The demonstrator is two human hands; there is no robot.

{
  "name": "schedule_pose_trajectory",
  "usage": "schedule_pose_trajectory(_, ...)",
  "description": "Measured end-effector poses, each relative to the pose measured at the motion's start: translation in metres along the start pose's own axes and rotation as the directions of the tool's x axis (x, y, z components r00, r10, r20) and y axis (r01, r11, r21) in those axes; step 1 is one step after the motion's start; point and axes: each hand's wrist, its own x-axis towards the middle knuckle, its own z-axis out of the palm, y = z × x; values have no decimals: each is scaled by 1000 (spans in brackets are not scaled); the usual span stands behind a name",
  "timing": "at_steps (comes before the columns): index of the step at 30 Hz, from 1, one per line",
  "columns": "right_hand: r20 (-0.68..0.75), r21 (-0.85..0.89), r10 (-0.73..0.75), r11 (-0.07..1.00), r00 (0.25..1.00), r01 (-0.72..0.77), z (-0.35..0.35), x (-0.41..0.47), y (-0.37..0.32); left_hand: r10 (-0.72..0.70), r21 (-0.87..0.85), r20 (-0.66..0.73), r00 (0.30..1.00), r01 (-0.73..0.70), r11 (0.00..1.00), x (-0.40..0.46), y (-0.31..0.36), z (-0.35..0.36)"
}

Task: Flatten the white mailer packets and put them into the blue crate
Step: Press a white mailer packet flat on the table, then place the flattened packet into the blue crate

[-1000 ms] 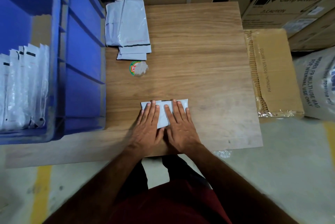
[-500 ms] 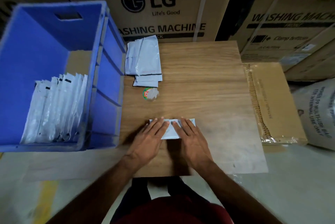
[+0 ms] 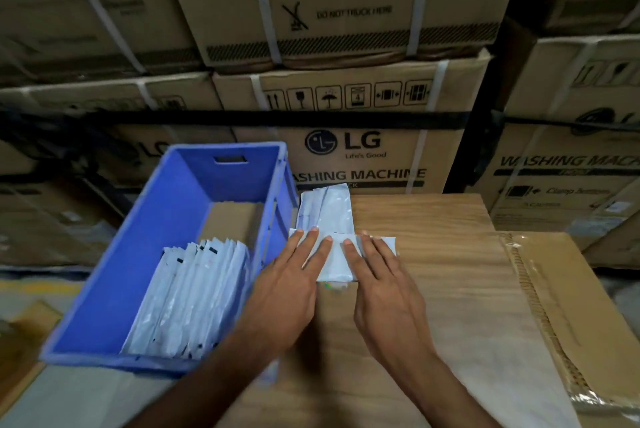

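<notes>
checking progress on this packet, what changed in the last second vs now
Both hands, left hand and right hand, have carried the folded packet up the wooden board towards the packet stack, hiding the round sticker. Fingers stay straight on it, as before. The blue crate and its filed packets look unchanged.

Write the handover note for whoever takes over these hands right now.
Left hand: flat, fingers straight on the white packet.
Right hand: the same, on the packet's right side.
Whether the packet lies on the wooden table or is lifted off it, I cannot tell.
Done: a row of packets stands in the blue crate.
Left: put this packet in the crate, then flatten and crate the pile behind it.
</notes>
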Motion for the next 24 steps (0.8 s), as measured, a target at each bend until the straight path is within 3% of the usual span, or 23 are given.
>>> schedule_pose_trajectory(4, -15, -26, -7, 1000, 1000, 7, 1, 26, -57, 74, 5, -69, 995, -74, 997, -13, -63, -25)
schedule_pose_trajectory(10, 10, -43, 29, 999, 1000, -28, 26, 53, -164, 135, -40, -44, 990, -136, 990, -44, -173, -52)
schedule_pose_trajectory(16, 107, -37, 110, 994, 988, -107, 78, 73, -247, 264, -173, 84, 961, -247, 953, -58, -293, -48)
schedule_pose_trajectory(19, 110, 20, 214, 976, 971, -217, 98, 72, -272, 402, -174, 120, 908, -379, 909, -46, -323, -41)
schedule_pose_trajectory(20, 175, 59, 258, 960, 950, -272, 107, 68, -276, 459, -167, 137, 878, -437, 884, -39, -328, -36)
schedule_pose_trajectory(22, 365, 175, 364, 877, 857, -447, 124, 60, -280, 589, -163, 195, 784, -566, 808, -24, -332, -23)
schedule_pose_trajectory(24, 438, 232, 443, 785, 782, -575, 141, 54, -281, 687, -209, 248, 683, -655, 727, -11, -334, 3)
